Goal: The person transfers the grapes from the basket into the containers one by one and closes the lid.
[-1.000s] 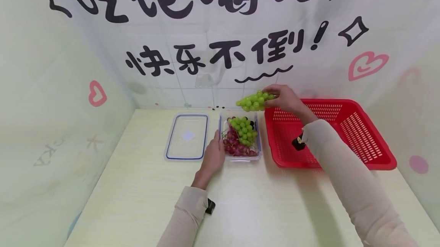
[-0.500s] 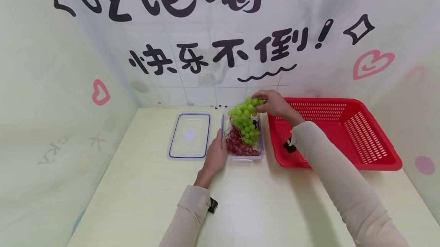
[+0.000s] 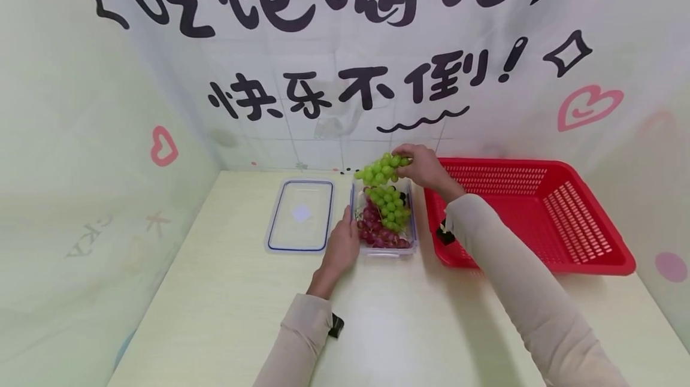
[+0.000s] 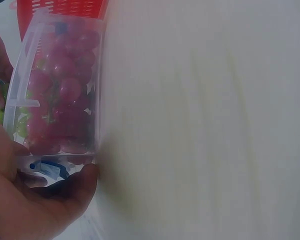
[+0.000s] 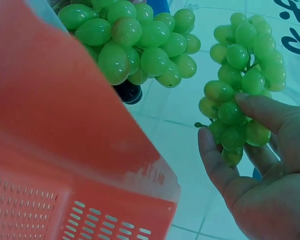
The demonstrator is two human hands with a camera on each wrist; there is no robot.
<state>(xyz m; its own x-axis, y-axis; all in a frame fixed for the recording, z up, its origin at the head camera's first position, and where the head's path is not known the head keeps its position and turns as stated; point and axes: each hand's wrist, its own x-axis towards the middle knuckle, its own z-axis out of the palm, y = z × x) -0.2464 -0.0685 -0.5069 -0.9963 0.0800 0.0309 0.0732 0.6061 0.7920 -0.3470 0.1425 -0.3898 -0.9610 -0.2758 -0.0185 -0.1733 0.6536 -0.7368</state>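
Pale green grapes (image 3: 380, 170) are pinched at one end between the thumb and fingers of the right hand (image 3: 423, 165), so the rest of the bunch juts free to the left, above the far end of a clear plastic box (image 3: 388, 251); an end hold like that probably spares the berries from squeezing. The left hand (image 3: 342, 244) lies along the box's left wall, fingers stretched against it rather than clutching, presumably so the box does not slide. The right forearm slants in over the red basket (image 3: 517, 210), hand raised and reaching leftward; the left forearm comes up from the near side, low over the table (image 3: 237, 309). Inside the box, red grapes (image 3: 374, 231) fill the near and left part, a second green bunch (image 3: 392, 208) rests partly over them, and something dark and round (image 5: 128, 92) shows beside it. The basket stands just right of the box, handy for the right arm. Left of the box, apart from it, the blue-edged lid (image 3: 299, 237) lies flat, leaving the box's top uncovered.
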